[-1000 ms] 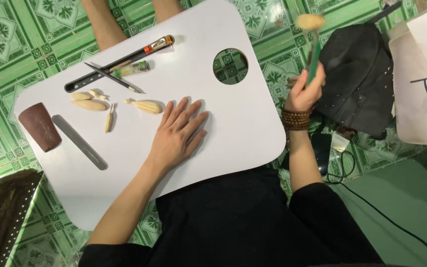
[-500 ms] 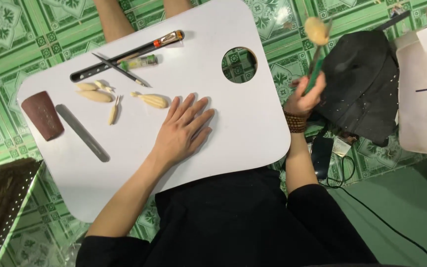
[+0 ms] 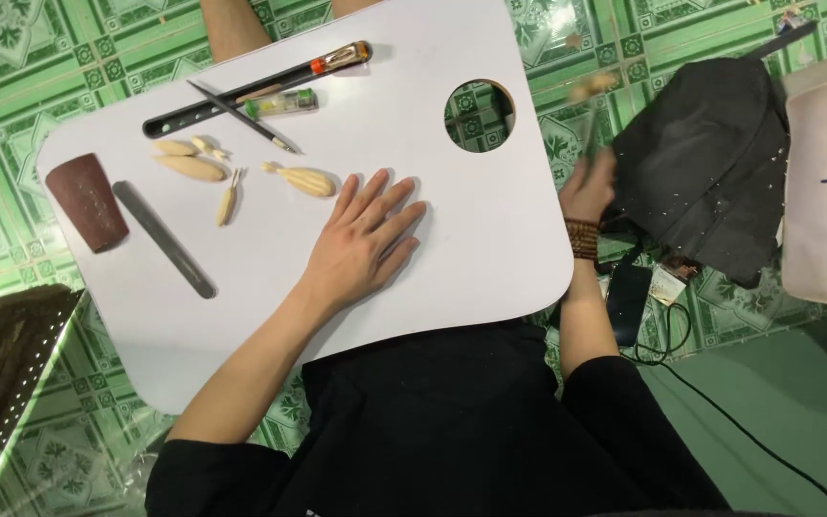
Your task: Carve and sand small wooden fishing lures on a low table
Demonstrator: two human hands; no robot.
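The right hand (image 3: 588,190) is off the right edge of the white tabletop (image 3: 490,239), fingers closed around a thin green-handled tool (image 3: 591,120). The tool's long axis runs up and away from the fingers to a blurred tan tip. The left hand (image 3: 364,239) lies flat, fingers spread, holding nothing; a carved pale piece (image 3: 303,179) sits just beyond them.

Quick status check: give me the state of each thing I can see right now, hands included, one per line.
Left hand: flat on the white board, fingers spread, holding nothing.
Right hand: off the board's right edge, gripping a thin stick tool, blurred.
Carved wooden pieces: lying loose on the board.
Metal file: lying flat, untouched.
Sandpaper piece: lying flat near the left edge.
Black bag: on the floor, slumped.
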